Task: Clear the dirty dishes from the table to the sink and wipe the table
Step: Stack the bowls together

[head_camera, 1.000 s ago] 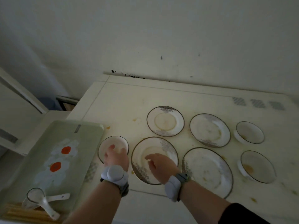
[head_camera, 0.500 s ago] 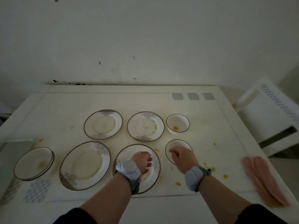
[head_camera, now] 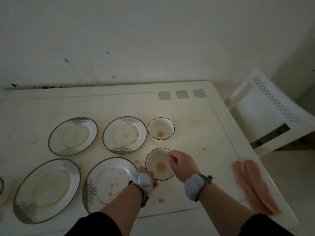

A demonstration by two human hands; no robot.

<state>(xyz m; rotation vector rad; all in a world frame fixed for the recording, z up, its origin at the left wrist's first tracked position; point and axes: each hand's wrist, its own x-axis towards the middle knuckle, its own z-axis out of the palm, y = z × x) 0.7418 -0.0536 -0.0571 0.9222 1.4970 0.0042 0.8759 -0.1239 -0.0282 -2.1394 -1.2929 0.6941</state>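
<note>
A small dirty bowl (head_camera: pixel 157 163) with a yellow stain sits near the table's front. My right hand (head_camera: pixel 183 165) lies over its right rim, fingers curled on the edge. At the bowl's near-left rim is my left hand (head_camera: pixel 144 176), largely hidden behind a grey wrist device, so its grip is unclear. A second stained bowl (head_camera: pixel 161 128) stands just behind. Two patterned plates (head_camera: pixel 73 136) (head_camera: pixel 125 135) lie in the back row. Two larger plates (head_camera: pixel 46 190) (head_camera: pixel 107 182) lie in the front row. A pink cloth (head_camera: pixel 255 186) rests at the table's right front corner.
The cream table (head_camera: pixel 196 116) carries yellow food spots, one at the front (head_camera: pixel 160 200). A white chair (head_camera: pixel 265 113) stands off the right edge. A wall runs close behind the table. Another dish's rim (head_camera: pixel 1 184) shows at the far left.
My view has swung right, away from the tray and leftmost bowl. My left hand moved from the front middle plate to the near bowl's left rim. My right hand settled on its right rim.
</note>
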